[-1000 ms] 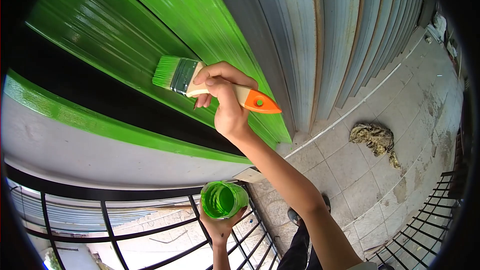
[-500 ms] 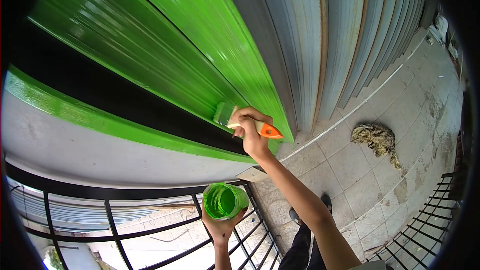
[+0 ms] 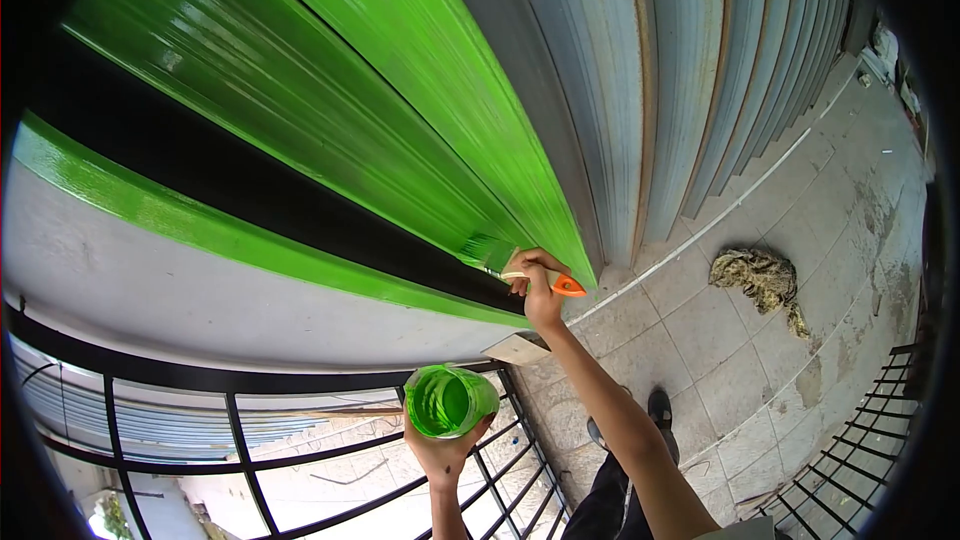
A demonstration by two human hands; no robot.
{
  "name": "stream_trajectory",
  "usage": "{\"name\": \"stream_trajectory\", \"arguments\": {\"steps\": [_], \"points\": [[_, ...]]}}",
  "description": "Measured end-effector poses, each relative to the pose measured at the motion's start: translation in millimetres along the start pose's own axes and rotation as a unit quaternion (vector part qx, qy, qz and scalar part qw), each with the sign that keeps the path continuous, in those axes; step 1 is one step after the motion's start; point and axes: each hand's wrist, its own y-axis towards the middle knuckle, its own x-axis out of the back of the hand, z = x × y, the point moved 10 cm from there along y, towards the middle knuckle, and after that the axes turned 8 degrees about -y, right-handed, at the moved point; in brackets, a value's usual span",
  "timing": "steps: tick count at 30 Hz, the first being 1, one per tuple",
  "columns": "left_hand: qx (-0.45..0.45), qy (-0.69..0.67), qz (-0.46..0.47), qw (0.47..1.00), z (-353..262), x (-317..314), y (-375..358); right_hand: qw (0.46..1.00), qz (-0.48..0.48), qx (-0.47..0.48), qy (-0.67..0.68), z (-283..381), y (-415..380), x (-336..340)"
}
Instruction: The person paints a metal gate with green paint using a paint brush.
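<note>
My right hand point(image 3: 540, 292) grips a paintbrush point(image 3: 505, 262) with a pale wooden handle, an orange end and bristles wet with green paint. The bristles press on the low end of a green-painted corrugated metal shutter point(image 3: 330, 90), close to the floor. My left hand point(image 3: 440, 455) holds a clear plastic cup of green paint point(image 3: 448, 400) from below, out in front of me over a black railing.
Unpainted grey shutter panels point(image 3: 700, 70) continue to the right. A crumpled dirty rag point(image 3: 755, 280) lies on the tiled floor point(image 3: 730, 380). A black metal railing point(image 3: 250, 430) runs along the bottom, another black railing point(image 3: 870, 420) at the right. My shoe point(image 3: 660, 410) stands on the tiles.
My right hand has swept the brush down the green shutter, from its middle to the bottom near the floor. The left hand and the cup have stayed in place.
</note>
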Motion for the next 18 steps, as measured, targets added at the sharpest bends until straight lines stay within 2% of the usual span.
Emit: {"name": "stream_trajectory", "arguments": {"steps": [4,10,12,14,18], "points": [[0.000,0.005,0.006,1.000,-4,0,-2,0.999,0.002,-0.044,0.015,-5,9,-7],[-0.019,-0.035,-0.009,0.999,-27,14,1,0.991,0.075,0.076,0.083,165,63,-128],[-0.024,-0.024,-0.014,0.999,-27,16,1,0.983,0.104,0.120,0.095,189,62,-143],[-0.017,-0.039,-0.012,0.999,-25,15,-2,0.984,0.100,0.118,0.091,171,55,-133],[0.001,-0.033,-0.004,0.999,-12,9,-7,0.995,0.058,0.051,0.061,63,26,-67]]}}
